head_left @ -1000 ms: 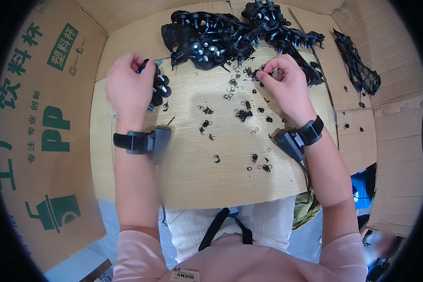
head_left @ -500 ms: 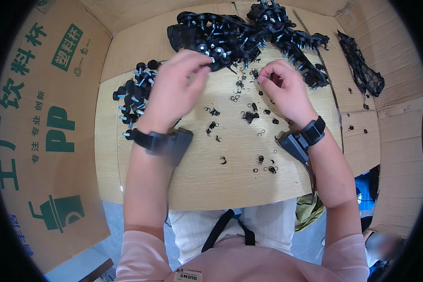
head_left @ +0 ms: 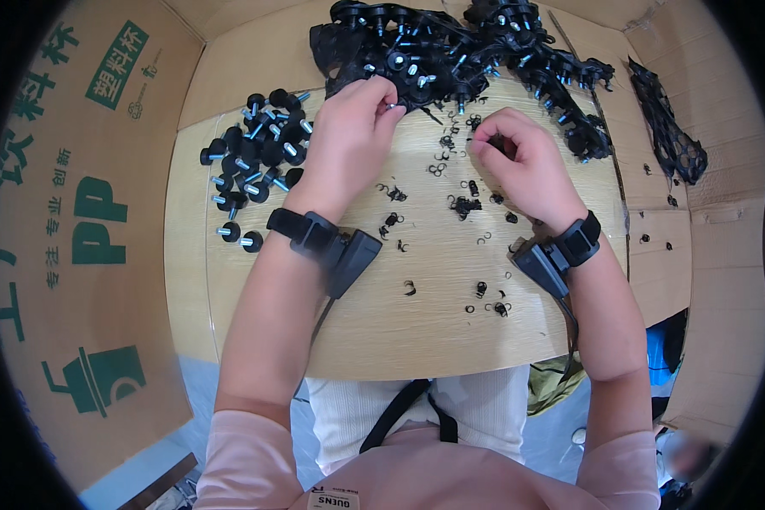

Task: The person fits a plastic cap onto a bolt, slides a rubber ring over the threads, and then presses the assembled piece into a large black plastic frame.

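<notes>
At near edge of tangled black clump with left hand, fingers curled toward thumb; cannot tell if pinching a stud. Right hand to its right, thumb near fingertips, any contents hidden. Loose studded black feet left of left hand; ring scraps between hands, bodyward. Looks like picking-off step; calls next for firm pinch, clean pull.

Wooden tabletop under black-capped bolts, scraps
</notes>
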`<action>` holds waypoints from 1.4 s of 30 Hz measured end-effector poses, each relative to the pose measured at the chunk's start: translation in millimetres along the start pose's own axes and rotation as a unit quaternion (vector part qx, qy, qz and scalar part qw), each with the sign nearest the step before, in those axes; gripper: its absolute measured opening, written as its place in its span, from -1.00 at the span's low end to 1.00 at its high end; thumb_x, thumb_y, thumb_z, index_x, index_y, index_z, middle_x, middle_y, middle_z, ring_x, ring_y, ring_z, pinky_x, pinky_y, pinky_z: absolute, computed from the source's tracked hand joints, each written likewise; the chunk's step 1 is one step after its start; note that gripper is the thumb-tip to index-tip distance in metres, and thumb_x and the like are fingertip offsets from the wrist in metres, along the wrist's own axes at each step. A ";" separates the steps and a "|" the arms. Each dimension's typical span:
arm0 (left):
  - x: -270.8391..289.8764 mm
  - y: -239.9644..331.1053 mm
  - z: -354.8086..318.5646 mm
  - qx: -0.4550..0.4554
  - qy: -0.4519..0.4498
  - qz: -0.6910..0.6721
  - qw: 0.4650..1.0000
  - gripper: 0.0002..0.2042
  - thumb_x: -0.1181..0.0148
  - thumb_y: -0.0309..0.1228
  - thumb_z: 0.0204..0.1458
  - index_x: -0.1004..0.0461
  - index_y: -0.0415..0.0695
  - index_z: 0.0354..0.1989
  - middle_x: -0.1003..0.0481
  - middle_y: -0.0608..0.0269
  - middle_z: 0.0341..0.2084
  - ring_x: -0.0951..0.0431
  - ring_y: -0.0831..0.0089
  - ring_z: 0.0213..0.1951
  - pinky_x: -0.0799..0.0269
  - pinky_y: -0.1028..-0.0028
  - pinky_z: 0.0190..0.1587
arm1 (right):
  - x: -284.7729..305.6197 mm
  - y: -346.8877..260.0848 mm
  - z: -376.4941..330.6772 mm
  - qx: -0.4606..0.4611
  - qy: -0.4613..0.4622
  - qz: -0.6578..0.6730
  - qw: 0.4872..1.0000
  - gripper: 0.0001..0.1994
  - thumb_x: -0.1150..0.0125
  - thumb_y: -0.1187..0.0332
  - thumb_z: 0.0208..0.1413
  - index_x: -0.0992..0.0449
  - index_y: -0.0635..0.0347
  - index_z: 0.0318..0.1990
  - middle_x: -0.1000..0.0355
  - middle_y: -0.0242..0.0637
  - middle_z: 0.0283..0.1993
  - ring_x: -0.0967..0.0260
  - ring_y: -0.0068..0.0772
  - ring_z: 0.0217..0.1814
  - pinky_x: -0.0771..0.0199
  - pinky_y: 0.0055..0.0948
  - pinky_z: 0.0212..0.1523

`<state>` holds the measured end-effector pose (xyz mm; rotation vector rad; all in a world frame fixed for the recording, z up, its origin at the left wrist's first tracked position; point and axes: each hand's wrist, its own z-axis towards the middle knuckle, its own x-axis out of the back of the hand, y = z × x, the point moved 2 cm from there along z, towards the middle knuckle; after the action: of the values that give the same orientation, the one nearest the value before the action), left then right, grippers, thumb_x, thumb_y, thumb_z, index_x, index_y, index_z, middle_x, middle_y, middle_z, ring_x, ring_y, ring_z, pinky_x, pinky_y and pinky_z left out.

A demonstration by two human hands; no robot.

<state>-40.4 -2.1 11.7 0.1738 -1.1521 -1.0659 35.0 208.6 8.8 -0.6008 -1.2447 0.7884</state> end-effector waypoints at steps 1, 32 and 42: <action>0.8 -0.6 -1.0 -0.017 0.020 0.009 1.000 -0.86 -0.28 -0.51 0.03 -0.44 -0.28 -0.33 -0.47 0.19 -0.52 -0.45 0.47 -0.50 -0.39 0.51 -0.42 | 0.7 -2.7 0.2 -0.005 -0.004 0.001 1.000 -0.91 -0.23 0.43 0.03 -0.54 0.25 -0.34 -0.42 -0.28 -0.34 -0.36 -0.42 -0.38 -0.36 -0.48 -0.34; -7.7 38.0 -19.2 0.030 -0.028 -0.268 0.963 -0.90 -0.20 -0.52 0.14 -0.57 -0.30 -0.28 -0.53 0.24 -0.43 -0.57 0.57 -0.47 -0.53 0.61 -0.42 | -1.5 -22.5 5.3 0.102 0.035 -0.036 0.994 -0.71 -0.36 0.47 -0.14 -0.62 0.22 -0.18 -0.41 -0.22 -0.52 -0.37 -0.35 -0.53 -0.39 -0.42 -0.47; -14.6 34.1 -20.5 0.116 0.035 -0.400 0.909 -0.87 -0.20 -0.50 0.15 -0.55 -0.33 -0.23 -0.56 0.24 -0.45 -0.58 0.58 -0.47 -0.54 0.60 -0.42 | -1.7 -29.9 7.2 0.176 0.040 -0.084 0.980 -0.84 -0.30 0.45 -0.10 -0.55 0.24 -0.30 -0.42 -0.20 -0.48 -0.40 -0.18 -0.48 -0.41 -0.33 -0.45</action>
<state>-3.7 19.1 13.6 0.9276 -1.1587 -1.6128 33.6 189.0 32.6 -0.2339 -1.0355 0.8091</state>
